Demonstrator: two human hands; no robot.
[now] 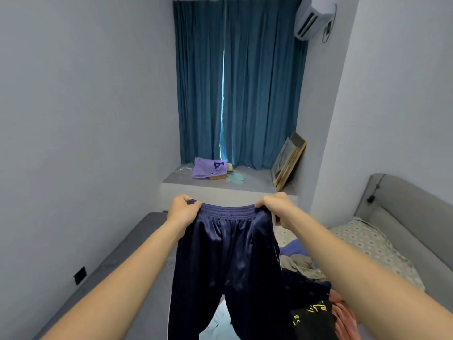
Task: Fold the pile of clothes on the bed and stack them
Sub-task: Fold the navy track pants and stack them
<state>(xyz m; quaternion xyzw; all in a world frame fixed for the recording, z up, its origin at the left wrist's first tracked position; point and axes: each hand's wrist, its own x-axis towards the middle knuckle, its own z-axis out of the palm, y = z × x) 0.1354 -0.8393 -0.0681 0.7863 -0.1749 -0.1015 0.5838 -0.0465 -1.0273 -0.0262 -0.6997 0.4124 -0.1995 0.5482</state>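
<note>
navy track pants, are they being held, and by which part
Yes. Both hands grip the navy track pants by the elastic waistband: the left hand at its left end, the right hand at its right end. The legs hang down.

A pair of shiny navy satin track pants point(228, 261) is hanging in the middle foreground, its elastic waistband stretching between the left hand point(183, 209) and the right hand point(274, 204). Right of the pants, a heap of mixed crumpled clothes point(311, 290) is lying on the grey upholstered bed point(402, 217). Behind the hands, a grey window ledge point(247, 182) is carrying a lilac plastic bag point(208, 168) at its left and leaning wooden picture frames point(286, 160) at its right, with long teal curtains point(240, 82) hanging behind.
</note>
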